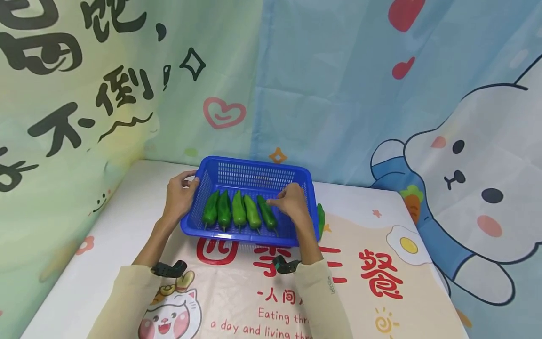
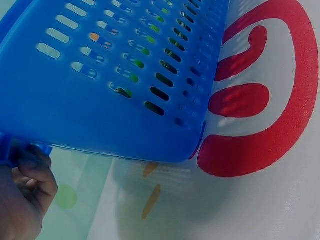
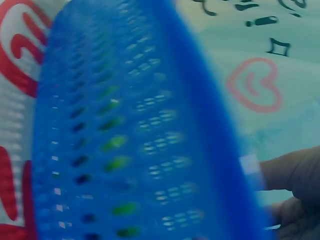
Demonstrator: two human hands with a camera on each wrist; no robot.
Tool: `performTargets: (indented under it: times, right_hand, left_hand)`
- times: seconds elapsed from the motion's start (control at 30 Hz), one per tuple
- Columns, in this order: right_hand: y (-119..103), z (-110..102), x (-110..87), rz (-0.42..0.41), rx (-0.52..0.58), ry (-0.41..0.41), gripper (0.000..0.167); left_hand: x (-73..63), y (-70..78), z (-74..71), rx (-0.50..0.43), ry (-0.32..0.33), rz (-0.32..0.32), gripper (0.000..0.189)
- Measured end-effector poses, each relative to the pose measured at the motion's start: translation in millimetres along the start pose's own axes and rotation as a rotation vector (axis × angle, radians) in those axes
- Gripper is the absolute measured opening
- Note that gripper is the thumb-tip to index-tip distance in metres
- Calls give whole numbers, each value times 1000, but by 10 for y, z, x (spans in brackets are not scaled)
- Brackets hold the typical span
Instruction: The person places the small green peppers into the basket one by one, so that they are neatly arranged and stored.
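Observation:
A blue plastic basket [image 1: 250, 238] stands near the back of the table, tilted a little in the head view. Several green peppers [image 1: 239, 209] lie side by side in it, stems toward the front. My left hand [image 1: 179, 195] grips the basket's left rim; in the left wrist view its curled fingers [image 2: 37, 172] are at the rim corner. Inside the basket's right part is my right hand [image 1: 292, 202], its thumb tip right beside the rightmost pepper [image 1: 267, 214]. In the right wrist view, the basket wall [image 3: 165, 100] partly hides that hand's fingers [image 3: 295, 175].
Another green pepper [image 1: 321, 219] lies on the table just outside the basket's right side. A printed cloth [image 1: 262, 306] with red characters covers the table front. Behind the table hangs a decorated curtain [image 1: 322, 103]. Both wrists wear black cameras [image 1: 169, 269].

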State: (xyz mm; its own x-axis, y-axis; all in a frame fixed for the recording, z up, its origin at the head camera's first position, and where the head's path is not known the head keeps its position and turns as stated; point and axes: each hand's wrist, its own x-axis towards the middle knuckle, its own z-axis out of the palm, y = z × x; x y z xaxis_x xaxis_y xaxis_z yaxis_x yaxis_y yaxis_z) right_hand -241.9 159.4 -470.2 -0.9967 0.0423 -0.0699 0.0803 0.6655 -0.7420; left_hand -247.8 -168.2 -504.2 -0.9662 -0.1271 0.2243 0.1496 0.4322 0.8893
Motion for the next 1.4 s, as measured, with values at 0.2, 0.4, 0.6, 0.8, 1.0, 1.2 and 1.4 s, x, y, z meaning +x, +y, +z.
performTargets:
  times: [0.2,0.4,0.6,0.8,1.0,1.2,1.4]
  right_hand:
    - [-264,-451,-363,90,117,-29,41]
    - [-200,-803,-433,144,237,-24,46]
    - [-68,-989,-498,217,228,54,49]
    - [103,-1093,-523,281,227,114,52]
    - [285,-1148,-507,356,205,126,57]
    - [476,-1103,-454,430,197,143,57]
    - [636,-1073,-444,488,203,148,62]
  left_hand:
    - [-23,-17,-1,-5,-11,-7,39]
    - [16,3,-9,2,9,13,39]
    - [6,-9,-8,10,1,8,39]
    - [-6,-3,4,5,-11,5,39]
    - [12,5,-10,12,-5,6,40]
    - [20,0,-14,21,7,12,39]
    - [3,-4,-1,23,4,8,38]
